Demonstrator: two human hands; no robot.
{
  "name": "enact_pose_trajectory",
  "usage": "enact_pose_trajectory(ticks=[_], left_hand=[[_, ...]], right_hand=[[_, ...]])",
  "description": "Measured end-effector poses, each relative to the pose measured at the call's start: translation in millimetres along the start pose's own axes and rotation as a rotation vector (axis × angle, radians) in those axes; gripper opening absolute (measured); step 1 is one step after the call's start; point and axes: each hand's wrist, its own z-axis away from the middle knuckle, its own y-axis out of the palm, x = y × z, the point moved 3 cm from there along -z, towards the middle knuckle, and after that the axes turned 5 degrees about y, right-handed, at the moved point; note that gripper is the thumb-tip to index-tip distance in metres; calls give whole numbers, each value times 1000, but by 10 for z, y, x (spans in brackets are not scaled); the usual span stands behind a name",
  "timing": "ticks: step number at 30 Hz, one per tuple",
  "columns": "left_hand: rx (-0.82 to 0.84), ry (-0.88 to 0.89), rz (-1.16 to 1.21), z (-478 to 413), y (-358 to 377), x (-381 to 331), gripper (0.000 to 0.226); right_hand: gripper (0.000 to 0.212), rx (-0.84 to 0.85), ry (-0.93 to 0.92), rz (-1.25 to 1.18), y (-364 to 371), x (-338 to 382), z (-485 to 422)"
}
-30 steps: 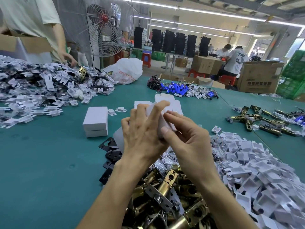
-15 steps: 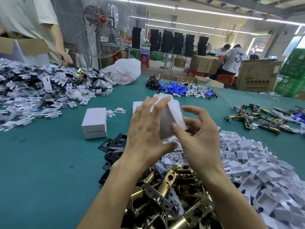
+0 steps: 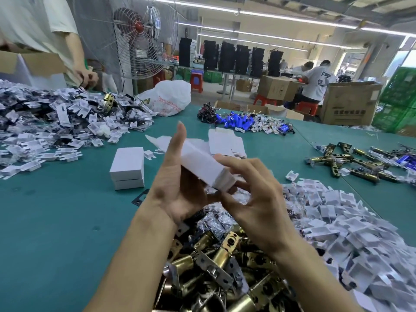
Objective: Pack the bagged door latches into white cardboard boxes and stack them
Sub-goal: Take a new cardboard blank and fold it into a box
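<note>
Teal tabletop (image 3: 56, 221) lay open at 8 o'clock of the hands, hemmed by a heap of brass door latches (image 3: 225, 255) at 6 and white card inserts (image 3: 337, 221) at 4. The left hand (image 3: 177, 192) stood flat-fingered (palm showing) against the oblong white cardboard box (image 3: 202, 165), its near end pinched by the right hand (image 3: 258, 203).

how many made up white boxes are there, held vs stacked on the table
Held: 1, the held box, resting against the left hand and pinched at its near end by the right hand
Stacked on the green table: 2, the top box on the bottom box
Total: 3
</note>
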Motion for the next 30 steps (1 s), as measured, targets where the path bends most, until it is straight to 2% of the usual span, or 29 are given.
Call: enact_pose_trajectory(ticks=[3,7,9,11,13,16,20,23,26,28,30], left_hand=[[-112,137,38,-20,1,11,65],[-147,272,-6,16,71,15,62],[-152,326,-92,23,119,30,79],[-164,387,-209,14,155,27,108],[-128,436,-255,4,185,21,126],[-120,349,-252,11,200,50,135],[-190,243,-344,1,90,95,107],[-157,152,-364,-10,56,126,102],[-138,127,-335,-32,21,116,102],[-146,123,-313,-42,3,98,111],[-188,157,-285,-59,-34,79,112]], right_hand=[[57,75,42,-90,38,22,-15],[47,106,105,-202,117,151,-11],[48,57,147,-254,143,189,-17],[47,42,224,-320,171,187,-42],[48,76,229,-242,214,191,-49],[55,127,232,-154,316,194,-12],[63,208,277,-286,412,208,72],[67,246,284,-306,425,201,76],[71,277,276,-111,449,179,48],[75,311,277,45,460,173,9],[72,360,264,90,449,169,-58]])
